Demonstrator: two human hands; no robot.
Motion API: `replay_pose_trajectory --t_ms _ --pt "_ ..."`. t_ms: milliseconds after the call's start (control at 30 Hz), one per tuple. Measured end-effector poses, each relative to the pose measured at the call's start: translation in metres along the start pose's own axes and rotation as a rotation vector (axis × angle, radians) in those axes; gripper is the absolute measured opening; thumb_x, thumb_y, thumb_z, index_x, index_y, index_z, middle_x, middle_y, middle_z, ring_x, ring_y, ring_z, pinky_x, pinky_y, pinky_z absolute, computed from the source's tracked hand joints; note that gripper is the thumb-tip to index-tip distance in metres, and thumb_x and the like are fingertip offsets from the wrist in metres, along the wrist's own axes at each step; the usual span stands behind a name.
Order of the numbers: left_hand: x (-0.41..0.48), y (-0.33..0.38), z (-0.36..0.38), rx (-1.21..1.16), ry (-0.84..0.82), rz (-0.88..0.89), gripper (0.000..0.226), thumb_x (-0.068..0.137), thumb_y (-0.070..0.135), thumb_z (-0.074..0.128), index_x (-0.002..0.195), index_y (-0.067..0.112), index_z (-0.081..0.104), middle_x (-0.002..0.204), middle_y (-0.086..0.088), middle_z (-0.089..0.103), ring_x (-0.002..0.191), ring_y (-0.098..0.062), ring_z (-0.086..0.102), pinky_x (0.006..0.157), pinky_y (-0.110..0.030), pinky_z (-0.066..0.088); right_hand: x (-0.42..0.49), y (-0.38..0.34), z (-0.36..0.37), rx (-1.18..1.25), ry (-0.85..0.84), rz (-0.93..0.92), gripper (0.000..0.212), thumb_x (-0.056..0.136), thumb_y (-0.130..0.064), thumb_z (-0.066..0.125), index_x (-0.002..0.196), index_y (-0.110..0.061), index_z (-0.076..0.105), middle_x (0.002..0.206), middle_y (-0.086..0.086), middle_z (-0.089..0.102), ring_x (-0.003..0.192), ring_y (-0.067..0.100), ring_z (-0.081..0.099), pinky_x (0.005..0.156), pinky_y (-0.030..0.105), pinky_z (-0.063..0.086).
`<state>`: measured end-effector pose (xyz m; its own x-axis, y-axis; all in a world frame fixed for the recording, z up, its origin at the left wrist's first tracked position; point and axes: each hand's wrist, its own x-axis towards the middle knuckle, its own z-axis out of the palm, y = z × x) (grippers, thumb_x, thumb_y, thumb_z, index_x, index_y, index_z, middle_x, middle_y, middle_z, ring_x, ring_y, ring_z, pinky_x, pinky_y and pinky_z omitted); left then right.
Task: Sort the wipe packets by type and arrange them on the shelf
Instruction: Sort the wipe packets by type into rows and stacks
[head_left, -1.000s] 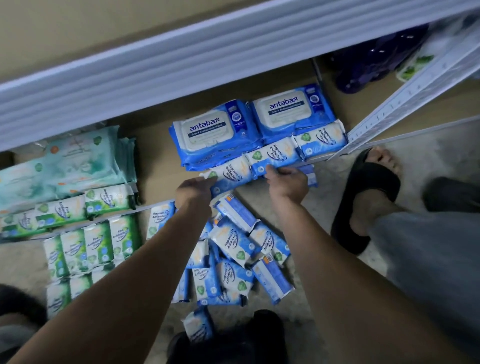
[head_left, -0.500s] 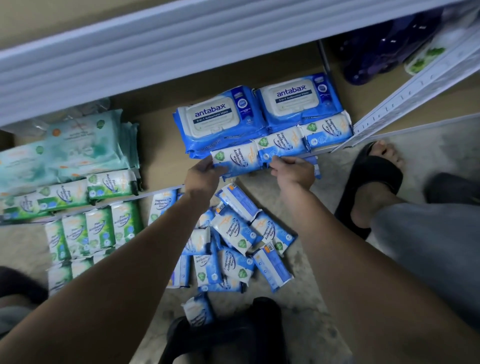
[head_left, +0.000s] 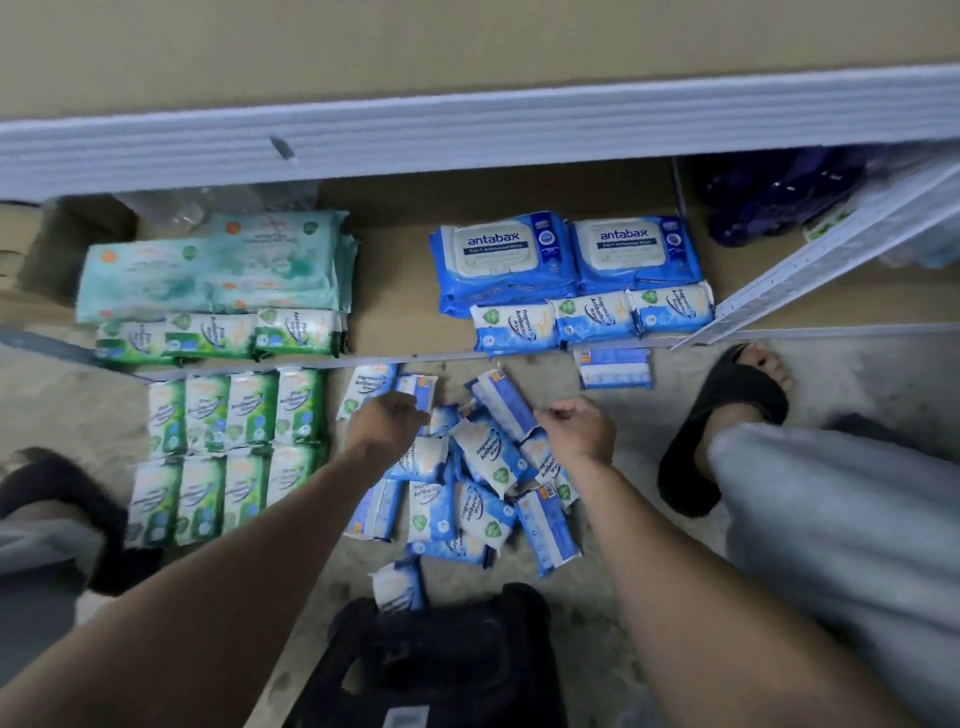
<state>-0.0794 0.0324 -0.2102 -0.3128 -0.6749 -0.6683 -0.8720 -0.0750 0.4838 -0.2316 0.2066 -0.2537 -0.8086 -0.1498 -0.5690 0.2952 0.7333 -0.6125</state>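
On the shelf (head_left: 395, 291), far left, large teal packs (head_left: 208, 270) lie behind a row of small green packets (head_left: 218, 335); below the shelf edge, more green packets (head_left: 228, 452) sit in two neat rows on the floor (head_left: 623, 597). Centre: the left hand (head_left: 387, 423), loosely curled and empty so far as can be seen, hovers over the loose blue pile (head_left: 467, 467). The right hand (head_left: 579, 428), half closed with nothing visibly held, hangs just right of it. A second ago both hands were at the shelf edge pressing the blue row (head_left: 592, 319) into place before the Antabax packs (head_left: 566, 254); they have since drawn back to the pile. The row now holds three, so the next packet is probably being chosen. One blue packet (head_left: 613, 368) lies apart below the edge.
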Motion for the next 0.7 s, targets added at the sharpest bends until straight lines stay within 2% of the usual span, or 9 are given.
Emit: replay_pose_trajectory --t_ms 67,167,233,267,333,467,600,667,700 --pt "-0.015 -0.011 -0.006 0.060 -0.019 0.030 0.034 0.087 0.024 0.072 0.121 0.018 0.070 0.122 -0.008 0.070 0.111 -0.030 0.065 0.096 -0.039 0.053 -0.016 0.001 -0.005 -0.050 -0.015 -0.028 0.014 0.082 -0.027 0.080 0.085 -0.020 0.068 0.089 -0.002 0.074 0.079 0.014 0.067 0.064 0.018 0.045" --pt "-0.035 -0.024 -0.011 0.075 -0.029 0.069 0.020 0.087 0.025 0.071 0.107 0.022 0.070 0.117 -0.008 0.071 0.108 -0.030 0.065 0.095 -0.042 0.053 -0.041 0.007 -0.012 -0.118 -0.033 -0.084 0.012 0.083 -0.027 0.078 0.085 -0.021 0.067 0.087 -0.004 0.072 0.070 0.011 0.063 0.051 0.013 0.040" --pt "-0.046 -0.030 -0.013 0.087 -0.028 0.093 0.015 0.089 0.024 0.068 0.104 0.021 0.068 0.116 -0.010 0.070 0.109 -0.031 0.064 0.095 -0.042 0.053 -0.053 0.016 -0.017 -0.143 -0.051 -0.132 0.014 0.082 -0.027 0.079 0.087 -0.021 0.066 0.088 -0.005 0.071 0.072 0.011 0.065 0.059 0.015 0.044" --pt "-0.048 -0.034 -0.013 0.083 -0.023 0.095 0.022 0.090 0.024 0.067 0.111 0.019 0.069 0.119 -0.008 0.070 0.111 -0.030 0.063 0.097 -0.040 0.052 -0.058 0.021 -0.020 -0.168 -0.060 -0.153 0.016 0.082 -0.028 0.079 0.088 -0.021 0.066 0.088 -0.007 0.071 0.076 0.012 0.066 0.065 0.018 0.046" --pt "-0.053 -0.043 -0.012 0.079 -0.024 0.082 0.033 0.090 0.025 0.067 0.122 0.016 0.067 0.121 -0.006 0.069 0.112 -0.027 0.063 0.097 -0.038 0.051 -0.064 0.031 -0.027 -0.221 -0.075 -0.174 0.017 0.082 -0.028 0.079 0.090 -0.021 0.066 0.089 -0.008 0.070 0.079 0.010 0.065 0.067 0.019 0.044" --pt "-0.054 -0.061 -0.002 0.061 -0.025 0.011 0.038 0.090 0.033 0.069 0.124 0.014 0.066 0.121 -0.007 0.068 0.101 -0.023 0.064 0.094 -0.037 0.053 -0.057 0.047 -0.045 -0.295 -0.056 -0.189 0.018 0.083 -0.027 0.079 0.092 -0.019 0.066 0.094 -0.006 0.072 0.081 0.010 0.065 0.072 0.021 0.044" --pt "-0.048 -0.064 0.011 -0.012 0.018 -0.107 0.051 0.093 0.041 0.067 0.133 0.011 0.057 0.097 0.000 0.063 0.062 -0.010 0.054 0.065 -0.030 0.050 -0.031 0.054 -0.054 -0.310 -0.037 -0.174 0.020 0.081 -0.027 0.079 0.096 -0.019 0.068 0.100 -0.003 0.073 0.092 0.016 0.069 0.081 0.025 0.051" --pt "-0.042 -0.062 0.017 -0.111 0.053 -0.226 0.056 0.092 0.046 0.068 0.134 0.012 0.054 0.082 0.002 0.060 0.057 -0.012 0.052 0.052 -0.027 0.045 -0.013 0.056 -0.055 -0.306 -0.050 -0.188 0.020 0.080 -0.026 0.078 0.096 -0.020 0.067 0.103 0.000 0.073 0.094 0.020 0.070 0.086 0.031 0.054" --pt "-0.038 -0.061 0.020 -0.157 0.069 -0.288 0.055 0.091 0.048 0.068 0.131 0.012 0.055 0.078 0.000 0.060 0.058 -0.016 0.055 0.051 -0.028 0.046 -0.002 0.058 -0.056 -0.329 -0.050 -0.200 0.021 0.079 -0.026 0.078 0.097 -0.020 0.068 0.104 0.002 0.073 0.095 0.022 0.070 0.088 0.035 0.055"
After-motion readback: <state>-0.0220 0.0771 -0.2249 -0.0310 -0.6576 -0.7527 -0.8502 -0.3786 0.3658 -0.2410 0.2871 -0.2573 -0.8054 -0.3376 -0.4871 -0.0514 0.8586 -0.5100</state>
